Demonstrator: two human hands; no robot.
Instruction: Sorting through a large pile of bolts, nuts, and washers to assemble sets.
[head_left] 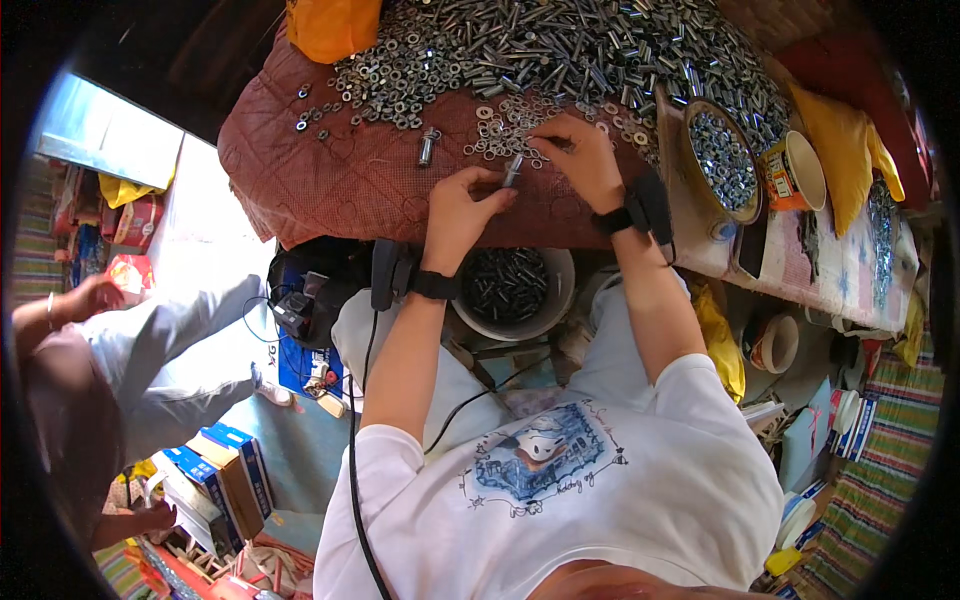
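Observation:
My left hand (462,212) pinches a short silvery bolt (513,170) between thumb and fingers, its upper end tilted to the right, just over the near edge of the red quilted cloth (300,190). Close by on the right, my right hand (582,150) has its thumb and fingers drawn together beside the bolt's upper end. Whatever sits in that pinch is too small to make out. Behind both hands lies a loose patch of flat washers (500,125). An assembled bolt with a nut and washer (428,148) rests on the cloth left of my left hand.
Heaped bolts (590,45) and nuts (395,85) cover the far side. A bowl of nuts (722,165) and a paper tub (795,172) stand right. Below the edge, between my knees, is a bucket of dark bolts (560,290). Another person (75,400) is at left.

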